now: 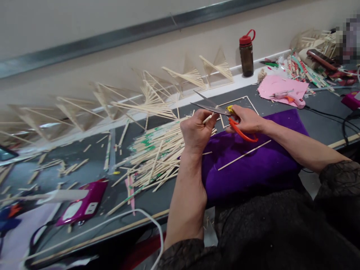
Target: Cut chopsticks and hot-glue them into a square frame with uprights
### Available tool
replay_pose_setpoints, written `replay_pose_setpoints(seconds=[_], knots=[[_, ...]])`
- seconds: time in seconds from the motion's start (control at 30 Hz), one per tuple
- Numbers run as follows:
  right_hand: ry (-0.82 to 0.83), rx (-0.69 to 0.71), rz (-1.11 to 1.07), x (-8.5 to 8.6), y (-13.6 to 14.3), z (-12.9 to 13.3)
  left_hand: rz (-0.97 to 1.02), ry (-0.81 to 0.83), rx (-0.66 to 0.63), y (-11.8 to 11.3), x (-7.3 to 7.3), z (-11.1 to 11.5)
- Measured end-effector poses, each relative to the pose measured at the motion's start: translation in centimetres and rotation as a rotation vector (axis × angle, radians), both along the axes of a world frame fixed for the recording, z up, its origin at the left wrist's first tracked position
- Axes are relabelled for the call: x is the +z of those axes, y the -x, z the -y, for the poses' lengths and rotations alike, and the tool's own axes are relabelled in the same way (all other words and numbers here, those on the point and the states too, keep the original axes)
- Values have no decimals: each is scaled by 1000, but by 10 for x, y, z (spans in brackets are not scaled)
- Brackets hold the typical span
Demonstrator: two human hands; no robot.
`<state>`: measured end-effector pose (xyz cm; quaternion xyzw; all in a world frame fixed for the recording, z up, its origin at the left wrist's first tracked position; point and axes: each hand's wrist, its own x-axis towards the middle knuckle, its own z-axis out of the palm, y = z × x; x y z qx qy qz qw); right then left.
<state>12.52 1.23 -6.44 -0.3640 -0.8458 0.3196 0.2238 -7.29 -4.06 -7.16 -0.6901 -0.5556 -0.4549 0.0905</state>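
Note:
My right hand [246,120] is closed on scissors [243,131] with orange handles and a bit of yellow. Their blades are spread and point up and left, above my left hand [198,129]. That hand is closed in a pinch near the blades, with a short length of light wooden stick [208,119] showing at its fingers. Under both forearms lies a purple cloth [253,165], with a loose stick [244,155] on it. Behind my hands, a thin stick frame [253,105] rests on the dark table [152,208].
A large pile of sticks [160,153] lies left of my left hand. Stick models [157,93] line the wall. A red-capped bottle [246,56], pink paper [271,86], a glue gun [292,99] and its cable are at the right. A magenta device [84,202] sits left.

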Motion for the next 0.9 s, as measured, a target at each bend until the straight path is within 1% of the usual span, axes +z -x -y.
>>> replay_pose_setpoints(seconds=[0.1, 0.37, 0.6, 0.73, 0.9], knots=[[-7, 23, 2, -1, -1, -2, 3, 17, -27, -1, 2, 2], [-2, 46, 24, 4, -3, 0, 13, 50, -71, 1, 10, 8], [23, 81, 6, 2, -3, 1, 135, 168, -168, -3, 17, 13], [32, 86, -7, 5, -3, 5, 184, 189, -178, -5, 19, 16], [38, 59, -25, 8, -2, 9, 165, 171, -164, -4, 18, 15]])
